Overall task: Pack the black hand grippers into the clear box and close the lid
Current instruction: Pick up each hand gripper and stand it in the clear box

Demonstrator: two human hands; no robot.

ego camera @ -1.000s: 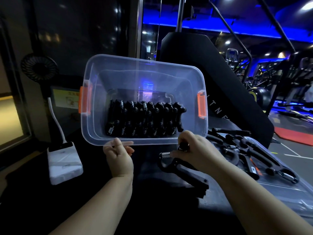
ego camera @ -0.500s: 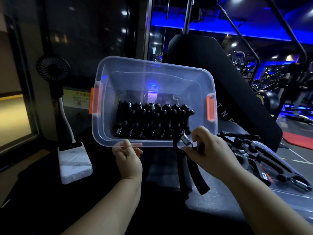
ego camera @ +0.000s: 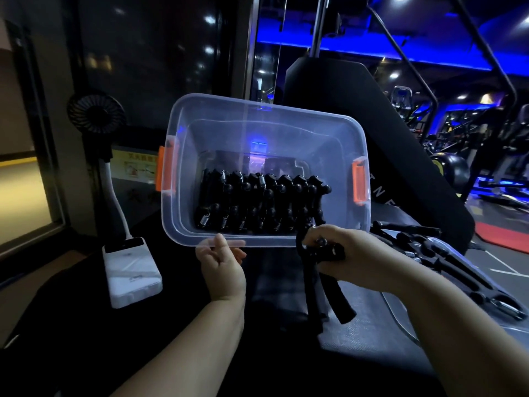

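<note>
We are curling our right hand [ego camera: 353,255] tightly round the head of a black plastic hand gripper [ego camera: 325,285], fingers wrapped over its knob and spring end, with no gap showing in the grasp. Our left hand [ego camera: 221,267] is pinching the near rim of the clear rectangular plastic box [ego camera: 183,156], thumb lying on top of the rim and the other fingers curled beneath it.

The held gripper is hanging just in front of the box's near right corner. Its long axis is running down and toward us: head up by the rim, two handles splaying apart below in a narrow V. The box is tilting its open mouth toward us, with orange latches [ego camera: 359,183] sitting at its left and right ends. Inside, a row of packed black grippers [ego camera: 257,204] is running left to right across the floor, coil springs showing along both edges.

White letters [ego camera: 383,193] reading "T N E" are showing on the black padded bench back [ego camera: 329,90] behind the box. A yellow label [ego camera: 131,167] is carrying red writing too small to read. To the right, loose black grippers [ego camera: 446,262] are lying on a clear flat lid [ego camera: 406,322]. To the left, a small black fan [ego camera: 96,111] is standing on a white block [ego camera: 131,275].
</note>
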